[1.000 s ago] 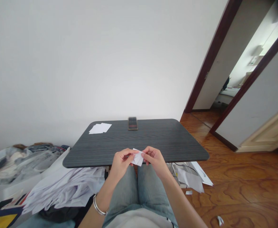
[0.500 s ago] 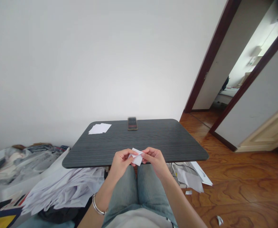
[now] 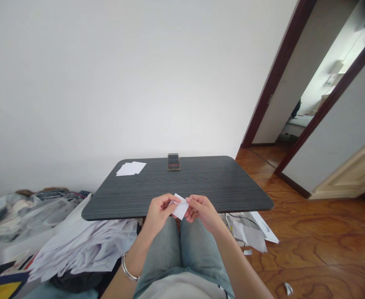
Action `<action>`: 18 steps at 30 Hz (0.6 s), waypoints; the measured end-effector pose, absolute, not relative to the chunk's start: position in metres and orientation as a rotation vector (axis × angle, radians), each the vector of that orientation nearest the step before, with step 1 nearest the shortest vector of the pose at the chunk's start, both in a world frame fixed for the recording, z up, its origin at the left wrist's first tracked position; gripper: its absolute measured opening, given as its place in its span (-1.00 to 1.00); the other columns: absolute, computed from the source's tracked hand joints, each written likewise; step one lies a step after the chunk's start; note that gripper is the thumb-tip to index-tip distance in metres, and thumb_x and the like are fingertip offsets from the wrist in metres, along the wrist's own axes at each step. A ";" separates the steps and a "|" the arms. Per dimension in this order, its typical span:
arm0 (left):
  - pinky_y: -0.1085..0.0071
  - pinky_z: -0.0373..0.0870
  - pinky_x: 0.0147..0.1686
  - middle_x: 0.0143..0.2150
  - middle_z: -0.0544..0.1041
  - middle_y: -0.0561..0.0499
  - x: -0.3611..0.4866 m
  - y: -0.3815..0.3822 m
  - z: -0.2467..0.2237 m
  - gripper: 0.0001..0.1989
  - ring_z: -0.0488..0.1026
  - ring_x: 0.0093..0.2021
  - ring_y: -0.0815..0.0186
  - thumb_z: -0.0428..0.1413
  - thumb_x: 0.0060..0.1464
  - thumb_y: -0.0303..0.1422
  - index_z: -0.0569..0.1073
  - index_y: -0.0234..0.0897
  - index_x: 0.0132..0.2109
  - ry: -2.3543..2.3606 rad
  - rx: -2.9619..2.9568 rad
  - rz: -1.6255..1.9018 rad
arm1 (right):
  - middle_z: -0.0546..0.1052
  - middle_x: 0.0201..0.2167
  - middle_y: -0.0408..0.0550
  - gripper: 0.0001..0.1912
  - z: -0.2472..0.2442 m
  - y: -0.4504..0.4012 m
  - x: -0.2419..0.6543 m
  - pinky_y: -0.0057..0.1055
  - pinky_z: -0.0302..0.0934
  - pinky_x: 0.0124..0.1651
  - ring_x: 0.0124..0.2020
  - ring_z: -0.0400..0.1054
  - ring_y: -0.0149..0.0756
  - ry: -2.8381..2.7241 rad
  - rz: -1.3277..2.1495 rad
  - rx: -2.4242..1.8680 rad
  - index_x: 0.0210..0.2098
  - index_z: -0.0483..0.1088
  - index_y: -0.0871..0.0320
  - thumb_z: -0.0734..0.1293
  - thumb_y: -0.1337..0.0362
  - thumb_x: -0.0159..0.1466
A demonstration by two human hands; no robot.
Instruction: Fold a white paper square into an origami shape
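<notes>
A small folded piece of white paper [image 3: 180,210] is held between my two hands, just above the near edge of the dark table [image 3: 176,187]. My left hand [image 3: 161,210] pinches its left side between thumb and fingers. At its right corner, my right hand [image 3: 201,209] grips the paper with thumb and forefinger, the other fingers curled below. One white flap points up above the fingertips. How the folds run underneath is hidden by the fingers.
Loose white paper sheets [image 3: 131,168] lie at the table's back left. A phone [image 3: 173,162] leans upright at the back middle. Bagged clothes [image 3: 39,216] and a white heap [image 3: 89,245] lie to the left. Papers [image 3: 250,236] and cables sit below the table's right side.
My right thumb and fingers have shifted slightly to the paper's right edge, baring more of its face. The paper has turned a little. My left hand stays nearly still.
</notes>
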State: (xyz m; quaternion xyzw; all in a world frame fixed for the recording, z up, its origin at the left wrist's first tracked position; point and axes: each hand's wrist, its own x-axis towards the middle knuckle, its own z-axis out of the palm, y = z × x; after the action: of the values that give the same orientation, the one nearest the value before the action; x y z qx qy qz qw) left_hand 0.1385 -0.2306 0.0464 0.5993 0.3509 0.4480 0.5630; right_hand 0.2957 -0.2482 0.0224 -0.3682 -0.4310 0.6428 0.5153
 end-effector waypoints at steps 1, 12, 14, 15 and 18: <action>0.57 0.26 -0.61 -0.58 0.43 0.08 0.138 -0.231 0.047 -0.89 0.31 -0.59 0.45 0.16 -0.15 -0.38 0.46 -0.36 -0.44 0.832 1.413 1.059 | 0.49 -0.69 -0.11 -0.62 0.022 -0.248 0.296 -0.64 0.20 -0.68 -0.73 0.32 -0.50 -1.055 1.537 -0.889 -0.59 0.32 0.24 0.36 0.03 0.07; 0.54 0.30 -0.60 -0.57 0.39 0.08 0.135 -0.230 0.048 -0.86 0.30 -0.57 0.44 0.13 -0.09 -0.34 0.41 -0.34 -0.47 0.845 1.504 1.032 | 0.48 -0.67 -0.14 -0.66 0.025 -0.249 0.299 -0.60 0.23 -0.64 -0.71 0.32 -0.50 -1.233 1.405 -0.929 -0.55 0.36 0.24 0.33 0.06 0.09; 0.55 0.30 -0.60 -0.57 0.38 0.08 0.134 -0.231 0.050 -0.86 0.30 -0.57 0.44 0.13 -0.09 -0.34 0.41 -0.34 -0.47 0.860 1.543 1.028 | 0.48 -0.67 -0.14 -0.66 0.025 -0.249 0.299 -0.60 0.23 -0.64 -0.71 0.31 -0.51 -1.243 1.405 -0.931 -0.55 0.36 0.24 0.32 0.06 0.10; 0.55 0.30 -0.60 -0.57 0.38 0.08 0.134 -0.231 0.052 -0.87 0.30 -0.57 0.43 0.12 -0.09 -0.34 0.42 -0.34 -0.48 0.865 1.561 1.022 | 0.48 -0.67 -0.14 -0.66 0.025 -0.249 0.299 -0.60 0.23 -0.63 -0.71 0.31 -0.51 -1.244 1.406 -0.933 -0.55 0.37 0.24 0.32 0.06 0.10; 0.55 0.30 -0.60 -0.57 0.38 0.07 0.133 -0.231 0.054 -0.87 0.29 -0.57 0.43 0.11 -0.08 -0.36 0.42 -0.34 -0.48 0.877 1.603 1.008 | 0.47 -0.68 -0.14 -0.65 0.025 -0.249 0.299 -0.60 0.23 -0.64 -0.72 0.31 -0.51 -1.245 1.406 -0.948 -0.55 0.36 0.24 0.32 0.05 0.11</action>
State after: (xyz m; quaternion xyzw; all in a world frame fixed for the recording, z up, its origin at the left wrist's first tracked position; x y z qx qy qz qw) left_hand 0.1333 -0.2312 0.0536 0.6639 0.3631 0.4172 0.5033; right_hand 0.2994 -0.2493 0.0247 -0.3914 -0.5138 0.5803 0.4960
